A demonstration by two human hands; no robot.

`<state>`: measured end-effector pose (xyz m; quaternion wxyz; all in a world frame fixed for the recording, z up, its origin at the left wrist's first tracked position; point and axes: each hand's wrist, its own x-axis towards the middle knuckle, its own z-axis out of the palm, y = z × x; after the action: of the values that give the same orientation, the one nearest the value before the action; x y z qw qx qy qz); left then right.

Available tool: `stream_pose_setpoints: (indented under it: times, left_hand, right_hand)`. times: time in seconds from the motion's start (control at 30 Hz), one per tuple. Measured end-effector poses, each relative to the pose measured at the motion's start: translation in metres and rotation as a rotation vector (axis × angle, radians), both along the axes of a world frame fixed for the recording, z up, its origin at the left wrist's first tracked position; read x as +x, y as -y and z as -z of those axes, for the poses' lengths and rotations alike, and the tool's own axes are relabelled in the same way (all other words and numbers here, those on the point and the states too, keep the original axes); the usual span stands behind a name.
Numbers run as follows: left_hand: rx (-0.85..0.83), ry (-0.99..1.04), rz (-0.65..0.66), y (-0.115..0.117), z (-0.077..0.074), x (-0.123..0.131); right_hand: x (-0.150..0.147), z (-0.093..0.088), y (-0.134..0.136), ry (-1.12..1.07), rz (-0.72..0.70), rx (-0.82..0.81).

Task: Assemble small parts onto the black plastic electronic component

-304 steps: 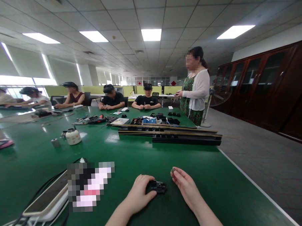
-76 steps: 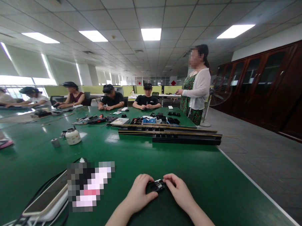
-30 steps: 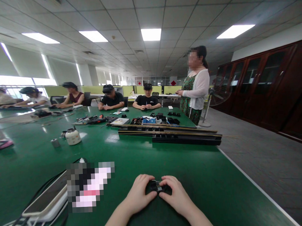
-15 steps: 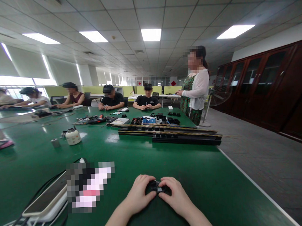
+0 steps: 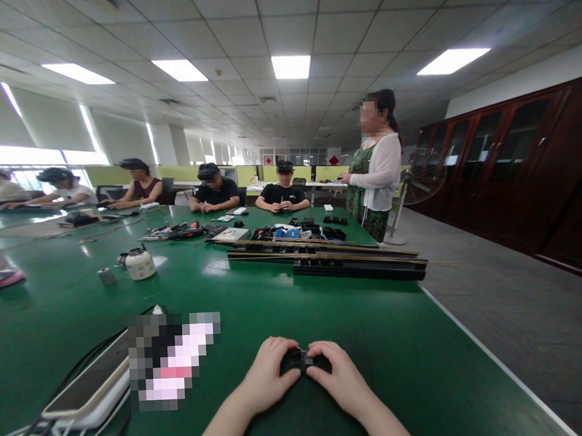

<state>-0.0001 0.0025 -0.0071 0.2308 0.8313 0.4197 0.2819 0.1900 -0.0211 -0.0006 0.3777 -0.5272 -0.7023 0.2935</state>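
Observation:
A small black plastic part [image 5: 303, 359] with a light, shiny patch in its middle is gripped from both sides, low over the green tabletop [image 5: 373, 324]. My left hand [image 5: 273, 368] is closed on its left end, thumb below and fingers above. On the right end, my right hand [image 5: 335, 373] pinches it in the same way. Fingers cover both ends, so the part's full shape and exact kind cannot be made out.
A phone [image 5: 88, 384] with cables lies at left, beside a blurred-out patch. Farther back are a white jar [image 5: 141, 263], a grey cylinder [image 5: 106, 276] and long black rails [image 5: 361, 269] with thin rods. Several people sit around the table; one person [image 5: 378, 163] stands at right.
The light patch in the middle of the black part looks smaller and darker now. My hands have barely moved.

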Motion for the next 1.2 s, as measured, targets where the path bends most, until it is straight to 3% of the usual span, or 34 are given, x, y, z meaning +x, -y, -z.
stream_pose_setpoints:
  times: [0.43, 0.63, 1.2]
  left_hand:
    - [-0.016, -0.015, -0.011, 0.001, -0.001, 0.0]
    - [-0.022, -0.023, -0.014, 0.0, -0.003, 0.001]
    - [-0.023, -0.023, -0.002, 0.002, -0.005, 0.0]
  right_hand:
    - [0.008, 0.001, -0.009, -0.286, 0.02, -0.122]
    - [0.01, 0.009, -0.015, -0.537, 0.028, -0.189]
    - [0.018, 0.009, -0.018, -0.85, 0.173, -0.208]
